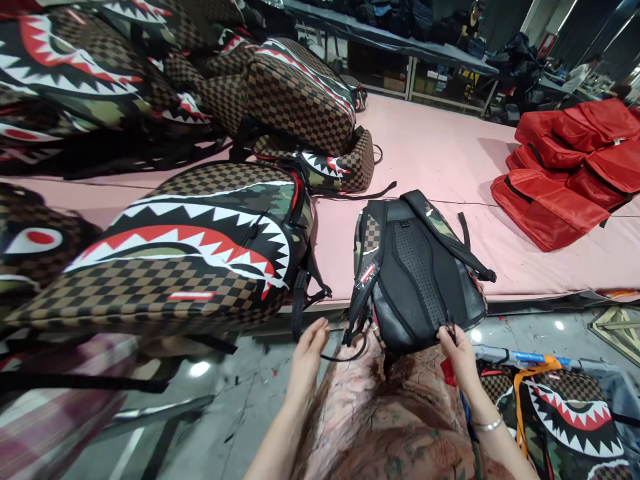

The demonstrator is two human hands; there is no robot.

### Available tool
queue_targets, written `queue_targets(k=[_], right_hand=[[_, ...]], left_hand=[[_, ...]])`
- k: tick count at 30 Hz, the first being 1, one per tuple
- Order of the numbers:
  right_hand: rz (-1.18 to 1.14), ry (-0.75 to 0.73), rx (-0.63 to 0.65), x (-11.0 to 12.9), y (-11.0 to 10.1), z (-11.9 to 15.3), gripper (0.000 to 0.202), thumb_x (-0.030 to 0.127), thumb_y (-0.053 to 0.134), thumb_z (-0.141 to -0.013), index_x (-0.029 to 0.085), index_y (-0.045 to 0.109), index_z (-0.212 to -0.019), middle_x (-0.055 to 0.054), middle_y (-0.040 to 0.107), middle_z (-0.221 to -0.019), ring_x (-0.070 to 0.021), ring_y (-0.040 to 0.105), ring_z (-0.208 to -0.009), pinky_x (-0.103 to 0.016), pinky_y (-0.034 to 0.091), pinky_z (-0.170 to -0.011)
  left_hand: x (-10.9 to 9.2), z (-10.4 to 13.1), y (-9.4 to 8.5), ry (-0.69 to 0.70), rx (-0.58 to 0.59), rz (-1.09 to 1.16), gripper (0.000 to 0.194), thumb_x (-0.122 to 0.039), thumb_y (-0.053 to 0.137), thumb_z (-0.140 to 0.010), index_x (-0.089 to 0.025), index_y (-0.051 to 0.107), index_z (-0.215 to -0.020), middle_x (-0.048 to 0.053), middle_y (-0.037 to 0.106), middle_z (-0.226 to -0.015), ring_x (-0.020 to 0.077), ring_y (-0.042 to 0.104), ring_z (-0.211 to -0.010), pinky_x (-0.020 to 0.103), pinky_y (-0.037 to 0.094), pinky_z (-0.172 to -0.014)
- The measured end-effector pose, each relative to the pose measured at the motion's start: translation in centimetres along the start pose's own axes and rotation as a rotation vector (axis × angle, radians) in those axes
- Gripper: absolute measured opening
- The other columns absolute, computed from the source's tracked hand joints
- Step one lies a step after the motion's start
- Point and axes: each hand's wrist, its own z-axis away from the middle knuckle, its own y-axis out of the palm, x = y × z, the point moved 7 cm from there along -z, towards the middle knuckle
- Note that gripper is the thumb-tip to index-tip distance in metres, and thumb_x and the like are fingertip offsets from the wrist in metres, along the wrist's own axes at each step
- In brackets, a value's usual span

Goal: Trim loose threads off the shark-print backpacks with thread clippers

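A small backpack [417, 273] lies with its black padded back panel up at the near edge of the pink table, its straps spread to both sides. My right hand [456, 343] is at its lower right edge, fingers pinched on a small dark item that I cannot make out clearly. Beside the lower left of the backpack is my left hand [313, 343], its fingers close together near a thin black strap loop [350, 357]; whether it grips the loop is unclear. A large checkered backpack [200, 247] with a shark-mouth print lies to the left.
More checkered backpacks [300, 93] are piled at the back left. Red bags [575, 167] lie stacked on the pink table [430, 147] at right. Below right, a container holds another shark-print backpack [575, 420]. A plaid sleeve [65, 413] shows at lower left.
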Motion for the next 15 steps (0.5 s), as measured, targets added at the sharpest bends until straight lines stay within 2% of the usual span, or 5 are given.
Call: queue_targets(k=[3,5,8,11,15], right_hand=[[0.042,-0.026,0.113,1.2,2.8,-0.1,0.031,0.043,0.055,-0.078,0.014,0.049,-0.071,0.000,0.042,-0.065,-0.0102,0.039,-0.061,-0.021,0.033,-0.057],[0.093,-0.076,0.209,2.4,4.5,0.2,0.026,0.039,0.053,-0.081,0.014,0.053,-0.087,-0.001,0.048,-0.073,-0.0113,0.044,-0.068,-0.022,0.036,-0.063],[0.175,-0.179,0.290,4.4,6.1,0.8,0.030,0.035,0.045,-0.088,0.014,0.048,-0.109,-0.004,0.054,-0.091,-0.0132,0.050,-0.083,-0.024,0.039,-0.076],[0.202,-0.243,0.301,6.4,6.9,1.2,0.024,0.032,0.046,-0.088,0.014,0.050,-0.104,-0.004,0.056,-0.092,-0.0131,0.052,-0.084,-0.023,0.040,-0.076],[0.226,-0.310,0.328,8.2,7.7,1.3,0.019,0.025,0.053,-0.083,0.015,0.054,-0.099,-0.003,0.057,-0.085,-0.0122,0.053,-0.076,-0.021,0.041,-0.070]], left_hand=[[2.1,-0.6,2.0,-0.200,0.204,-0.014,0.048,-0.022,0.076,-0.053,-0.008,0.061,-0.097,0.018,0.060,-0.107,0.0237,0.059,-0.093,0.032,0.047,-0.078],[2.3,0.4,3.3,-0.217,0.312,0.000,0.058,-0.024,0.079,-0.047,-0.007,0.061,-0.100,0.019,0.060,-0.107,0.0277,0.059,-0.094,0.036,0.047,-0.079],[0.7,2.4,4.1,-0.077,0.332,0.033,0.065,-0.029,0.080,-0.049,-0.014,0.055,-0.108,0.012,0.059,-0.111,0.0225,0.056,-0.100,0.030,0.045,-0.085],[-1.3,4.1,4.7,0.092,0.344,-0.024,0.062,-0.027,0.077,-0.059,-0.018,0.049,-0.113,0.007,0.060,-0.104,0.0176,0.055,-0.100,0.026,0.043,-0.087],[-2.6,5.0,6.0,0.210,0.405,-0.141,0.057,-0.030,0.072,-0.066,-0.016,0.046,-0.114,0.007,0.063,-0.091,0.0182,0.059,-0.091,0.029,0.045,-0.085]])
